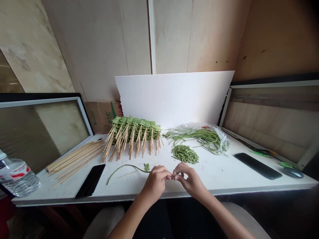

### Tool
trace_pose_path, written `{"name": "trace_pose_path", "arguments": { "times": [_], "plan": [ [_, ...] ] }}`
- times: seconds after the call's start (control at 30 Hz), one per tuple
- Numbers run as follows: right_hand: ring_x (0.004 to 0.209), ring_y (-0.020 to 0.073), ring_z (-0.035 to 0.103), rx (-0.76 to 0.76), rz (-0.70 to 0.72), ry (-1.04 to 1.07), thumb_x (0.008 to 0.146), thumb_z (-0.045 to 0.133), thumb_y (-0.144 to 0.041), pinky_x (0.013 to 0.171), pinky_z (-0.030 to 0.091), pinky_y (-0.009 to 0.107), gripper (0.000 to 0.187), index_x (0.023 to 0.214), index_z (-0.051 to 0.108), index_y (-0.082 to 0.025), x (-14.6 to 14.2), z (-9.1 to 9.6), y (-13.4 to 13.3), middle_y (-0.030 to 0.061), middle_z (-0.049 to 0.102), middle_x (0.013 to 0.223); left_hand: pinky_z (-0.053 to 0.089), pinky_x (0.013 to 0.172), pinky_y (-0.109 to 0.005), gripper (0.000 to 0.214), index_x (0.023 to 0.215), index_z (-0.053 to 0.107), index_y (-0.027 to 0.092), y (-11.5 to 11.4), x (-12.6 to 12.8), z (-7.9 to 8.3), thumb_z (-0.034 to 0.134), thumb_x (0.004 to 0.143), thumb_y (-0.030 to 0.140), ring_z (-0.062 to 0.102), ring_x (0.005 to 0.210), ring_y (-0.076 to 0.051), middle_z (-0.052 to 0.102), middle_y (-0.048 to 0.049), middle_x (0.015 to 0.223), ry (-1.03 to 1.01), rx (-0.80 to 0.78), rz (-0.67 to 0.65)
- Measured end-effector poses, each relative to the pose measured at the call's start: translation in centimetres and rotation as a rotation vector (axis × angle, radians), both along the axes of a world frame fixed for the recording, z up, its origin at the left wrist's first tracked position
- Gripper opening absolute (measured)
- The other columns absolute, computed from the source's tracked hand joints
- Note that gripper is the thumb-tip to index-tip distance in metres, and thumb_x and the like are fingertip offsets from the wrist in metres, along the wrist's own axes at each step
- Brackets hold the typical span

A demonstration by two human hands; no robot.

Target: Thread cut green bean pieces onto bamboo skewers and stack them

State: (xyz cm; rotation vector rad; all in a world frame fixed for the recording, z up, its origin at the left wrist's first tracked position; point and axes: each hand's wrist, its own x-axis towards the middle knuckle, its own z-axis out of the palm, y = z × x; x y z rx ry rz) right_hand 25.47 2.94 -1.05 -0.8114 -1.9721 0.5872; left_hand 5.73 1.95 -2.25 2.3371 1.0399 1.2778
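Note:
My left hand (156, 182) is closed around a long green bean (126, 165), whose free length curves out to the left over the table. My right hand (189, 181) pinches the bean's other end, with its fingertips almost meeting those of the left. Just beyond the left hand lie a few short bean pieces (147, 167) side by side. Past the right hand is a heap of short bean pieces (185, 154). Fingers hide most of the gripped part of the bean.
Stacked bean skewers (137, 129) stand at the back, sticks toward me. Loose bamboo skewers (77, 156), a black phone (91, 181) and a water bottle (18, 176) are left. Right are bagged long beans (208, 137), another phone (258, 165) and a mouse (293, 172).

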Motion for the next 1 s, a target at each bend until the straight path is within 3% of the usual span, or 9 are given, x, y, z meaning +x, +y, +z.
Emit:
{"name": "trace_pose_path", "arguments": {
  "times": [0.13,0.2,0.33,0.43,0.57,0.77,0.87,1.0],
  "plan": [
    [0.075,0.0206,0.060,-0.130,0.128,0.105,0.091,0.064,-0.056,0.071,0.050,0.033,0.039,0.078,0.073,-0.021,0.4,-0.3,0.5,0.0049,0.066,0.074,0.046,0.080,-0.032,0.039,0.075,0.074,0.019,0.4,-0.4,-0.2,0.047,0.082,-0.009,0.060,0.076,-0.017,0.068,-0.0027,0.075,-0.034,-0.020,-0.037],
    [0.075,0.0208,0.061,-0.158,0.125,0.123,0.089,0.067,-0.058,0.069,0.050,0.033,0.039,0.080,0.074,-0.021,1.0,-0.4,1.1,0.0052,0.067,0.075,0.048,0.076,-0.030,0.037,0.076,0.074,0.018,0.6,-0.7,0.0,0.048,0.084,-0.007,0.062,0.076,-0.017,0.068,-0.0038,0.076,-0.081,-0.069,-0.049],
    [0.083,0.0259,0.064,-0.082,-0.204,0.026,0.090,0.066,-0.056,0.070,0.049,0.036,0.036,0.087,0.080,-0.024,2.6,-1.1,2.8,0.0076,0.073,0.081,0.051,0.078,-0.030,0.024,0.095,0.076,0.018,0.7,-1.1,0.5,0.053,0.098,0.012,0.065,0.084,-0.018,0.068,-0.0068,0.091,-0.120,-0.131,-0.031],
    [0.083,0.0290,0.064,-0.017,-0.401,-0.111,0.095,0.057,-0.056,0.074,0.050,0.041,0.041,0.095,0.082,-0.024,3.7,-2.5,4.1,0.0095,0.073,0.082,0.052,0.085,-0.032,0.029,0.114,0.074,0.021,0.4,-1.1,0.7,0.047,0.103,0.018,0.064,0.091,-0.018,0.065,-0.0077,0.100,-0.095,-0.138,0.001],
    [0.089,0.0314,0.063,0.051,-0.458,-0.209,0.095,0.058,-0.051,0.080,0.051,0.046,0.037,0.093,0.082,-0.022,4.1,-4.5,5.0,0.0104,0.076,0.086,0.054,0.088,-0.032,0.034,0.127,0.069,0.024,0.2,-0.9,0.3,0.044,0.104,0.019,0.063,0.096,-0.018,0.060,-0.0080,0.106,-0.063,-0.142,-0.007],
    [0.090,0.0307,0.060,0.213,-0.488,-0.308,0.095,0.057,-0.049,0.080,0.052,0.049,0.035,0.083,0.081,-0.026,4.3,-6.1,5.5,0.0089,0.075,0.086,0.054,0.090,-0.035,0.024,0.116,0.072,0.022,0.5,-0.9,0.0,0.053,0.101,0.020,0.064,0.098,-0.020,0.065,-0.0084,0.105,-0.131,-0.116,-0.005],
    [0.090,0.0301,0.059,0.252,-0.481,-0.300,0.098,0.054,-0.048,0.080,0.052,0.051,0.037,0.084,0.081,-0.026,4.6,-5.8,5.6,0.0095,0.074,0.090,0.054,0.087,-0.034,0.019,0.114,0.071,0.021,0.7,-0.9,0.0,0.060,0.098,0.020,0.066,0.095,-0.020,0.069,-0.0081,0.102,-0.169,-0.110,0.007],
    [0.097,0.0304,0.060,0.188,-0.410,-0.191,0.102,0.048,-0.046,0.085,0.050,0.051,0.038,0.097,0.079,-0.024,3.8,-3.5,4.3,0.0114,0.073,0.100,0.055,0.082,-0.032,0.020,0.113,0.071,0.021,0.8,-0.9,-0.2,0.065,0.094,0.018,0.067,0.088,-0.018,0.070,-0.0059,0.096,-0.195,-0.112,0.029]
  ]
}}
